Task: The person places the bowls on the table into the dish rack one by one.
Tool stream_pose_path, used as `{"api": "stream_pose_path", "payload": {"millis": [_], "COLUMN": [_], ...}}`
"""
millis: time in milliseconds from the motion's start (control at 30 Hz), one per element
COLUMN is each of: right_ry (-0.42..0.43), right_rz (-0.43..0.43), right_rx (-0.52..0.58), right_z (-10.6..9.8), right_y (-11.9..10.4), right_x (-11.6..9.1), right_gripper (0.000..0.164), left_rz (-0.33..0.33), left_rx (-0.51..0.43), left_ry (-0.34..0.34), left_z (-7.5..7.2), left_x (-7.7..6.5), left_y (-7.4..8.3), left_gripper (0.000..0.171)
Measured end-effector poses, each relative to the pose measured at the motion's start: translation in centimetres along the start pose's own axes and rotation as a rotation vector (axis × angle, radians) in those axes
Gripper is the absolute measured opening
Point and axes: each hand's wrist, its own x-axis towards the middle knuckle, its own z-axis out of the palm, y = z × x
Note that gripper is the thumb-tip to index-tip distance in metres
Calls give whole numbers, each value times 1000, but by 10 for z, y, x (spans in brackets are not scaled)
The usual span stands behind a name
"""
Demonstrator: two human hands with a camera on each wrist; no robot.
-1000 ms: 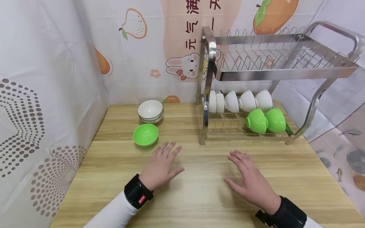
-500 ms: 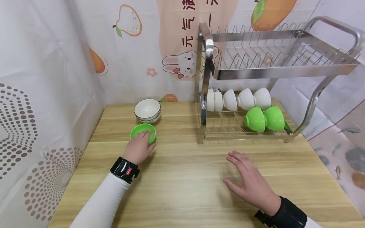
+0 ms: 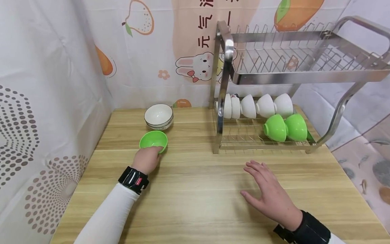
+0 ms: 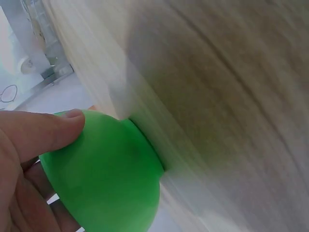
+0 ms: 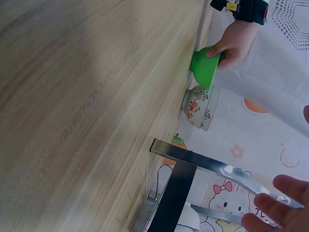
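A small green bowl [image 3: 152, 138] stands upright at the table's left side. My left hand [image 3: 147, 160] grips its near rim; the thumb presses the outside wall of the green bowl [image 4: 106, 174] in the left wrist view, while the fingers go over the rim to the inner side. Just behind it are stacked white bowls [image 3: 158, 116] with a dark rim, and the right wrist view shows a flower pattern on the white bowls [image 5: 195, 107]. My right hand [image 3: 269, 195] is held over the table's right half with its fingers spread, holding nothing.
A two-tier metal dish rack [image 3: 265, 147] occupies the back right of the wooden table [image 3: 195, 203]. Its lower tier holds several white bowls [image 3: 248, 107] and two green bowls [image 3: 275, 128] on their sides. Printed curtains [image 3: 137, 78] close off the back and sides.
My left hand has moved left and forward to the green bowl, and its fingers have closed on the near rim. The right hand has stayed in place.
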Motion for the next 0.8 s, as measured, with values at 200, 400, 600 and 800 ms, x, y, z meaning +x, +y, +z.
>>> {"api": "stream_pose_path", "payload": {"millis": [200, 400, 600, 800], "right_ry": [-16, -5, 11, -24], "right_rz": [8, -5, -36, -134], "right_rx": [-2, 1, 16, 8], "right_z": [1, 2, 2, 4], "right_y": [1, -1, -4, -12], "right_x": [0, 1, 1, -1], "right_gripper": [67, 71, 66, 68], "left_rz": [28, 120, 315, 598], "left_rx": [18, 40, 65, 127], "left_ry": [24, 74, 49, -12], "left_z": [-1, -9, -10, -13], "left_x": [-6, -17, -29, -43], "left_y": [8, 33, 70, 116], "left_gripper": [28, 16, 18, 28]}}
